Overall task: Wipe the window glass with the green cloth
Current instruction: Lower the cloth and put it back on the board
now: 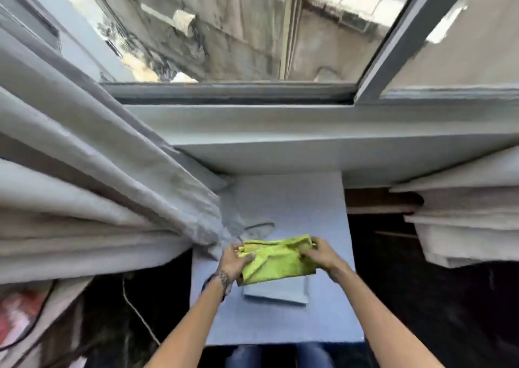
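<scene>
The green cloth (276, 259) is folded and crumpled, held just above a small light-blue table (292, 199). My left hand (234, 261) grips its left end and my right hand (318, 254) grips its right end. The window glass (224, 30) fills the upper half of the view, far above the cloth, with a second pane (463, 39) at the right behind a grey frame bar (404, 33). Neither hand touches the glass.
A grey window sill (280, 131) runs across below the glass. Grey curtains (98, 176) hang bunched at the left, more curtain folds (463, 221) at the right. A folded pale-blue cloth (276, 293) lies on the table under the green one. Dark gaps flank the table.
</scene>
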Demonstrator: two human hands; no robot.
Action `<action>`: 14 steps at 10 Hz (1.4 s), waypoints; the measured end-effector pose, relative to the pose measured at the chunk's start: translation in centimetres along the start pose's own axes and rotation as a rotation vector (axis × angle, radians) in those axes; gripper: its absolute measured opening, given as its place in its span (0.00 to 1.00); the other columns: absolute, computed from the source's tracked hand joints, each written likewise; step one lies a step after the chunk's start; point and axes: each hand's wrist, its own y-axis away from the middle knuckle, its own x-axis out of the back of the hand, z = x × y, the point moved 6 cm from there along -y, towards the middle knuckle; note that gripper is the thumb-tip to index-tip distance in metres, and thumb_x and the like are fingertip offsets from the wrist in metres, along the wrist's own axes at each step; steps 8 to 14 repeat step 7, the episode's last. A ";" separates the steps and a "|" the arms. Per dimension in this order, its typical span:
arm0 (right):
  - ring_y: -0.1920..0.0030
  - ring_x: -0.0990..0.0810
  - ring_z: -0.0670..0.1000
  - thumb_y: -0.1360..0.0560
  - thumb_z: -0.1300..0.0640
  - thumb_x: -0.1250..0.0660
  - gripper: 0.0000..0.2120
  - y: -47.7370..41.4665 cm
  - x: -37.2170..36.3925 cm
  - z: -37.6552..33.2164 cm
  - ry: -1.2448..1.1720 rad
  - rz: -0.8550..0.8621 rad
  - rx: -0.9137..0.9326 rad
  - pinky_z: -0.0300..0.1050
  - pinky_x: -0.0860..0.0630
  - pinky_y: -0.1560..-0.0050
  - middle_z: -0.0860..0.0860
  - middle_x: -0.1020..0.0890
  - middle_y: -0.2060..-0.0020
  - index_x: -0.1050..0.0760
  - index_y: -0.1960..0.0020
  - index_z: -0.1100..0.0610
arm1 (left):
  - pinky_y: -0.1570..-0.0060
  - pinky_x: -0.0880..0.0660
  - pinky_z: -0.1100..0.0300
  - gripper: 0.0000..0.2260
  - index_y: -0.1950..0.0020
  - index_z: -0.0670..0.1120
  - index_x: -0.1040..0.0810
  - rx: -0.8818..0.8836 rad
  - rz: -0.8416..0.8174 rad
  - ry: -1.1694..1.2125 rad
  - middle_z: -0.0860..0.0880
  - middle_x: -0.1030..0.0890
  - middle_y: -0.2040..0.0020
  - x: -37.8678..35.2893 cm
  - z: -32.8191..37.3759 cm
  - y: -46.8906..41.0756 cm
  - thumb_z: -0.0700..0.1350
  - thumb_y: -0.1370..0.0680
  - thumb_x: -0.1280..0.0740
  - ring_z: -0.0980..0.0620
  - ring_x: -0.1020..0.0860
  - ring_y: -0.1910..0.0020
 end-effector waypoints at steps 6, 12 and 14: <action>0.50 0.20 0.62 0.24 0.59 0.28 0.17 -9.5 -6.4 16.3 0.384 0.208 -0.089 0.48 0.30 0.58 0.60 0.19 0.51 0.31 0.41 0.62 | 0.43 0.21 0.48 0.15 0.38 0.43 0.23 -0.082 0.178 -0.578 0.41 0.16 0.43 -5.5 -13.8 -10.2 0.43 0.24 0.28 0.40 0.18 0.44; 0.45 0.19 0.61 0.21 0.63 0.35 0.19 -7.6 -5.9 12.6 0.654 0.275 -0.038 0.53 0.22 0.53 0.60 0.20 0.44 0.34 0.33 0.62 | 0.38 0.26 0.49 0.18 0.33 0.40 0.29 -0.124 0.178 -0.658 0.40 0.21 0.36 -5.7 -11.8 -8.3 0.40 0.22 0.32 0.39 0.23 0.36; 0.45 0.19 0.61 0.21 0.63 0.35 0.19 -7.6 -5.9 12.6 0.654 0.275 -0.038 0.53 0.22 0.53 0.60 0.20 0.44 0.34 0.33 0.62 | 0.38 0.26 0.49 0.18 0.33 0.40 0.29 -0.124 0.178 -0.658 0.40 0.21 0.36 -5.7 -11.8 -8.3 0.40 0.22 0.32 0.39 0.23 0.36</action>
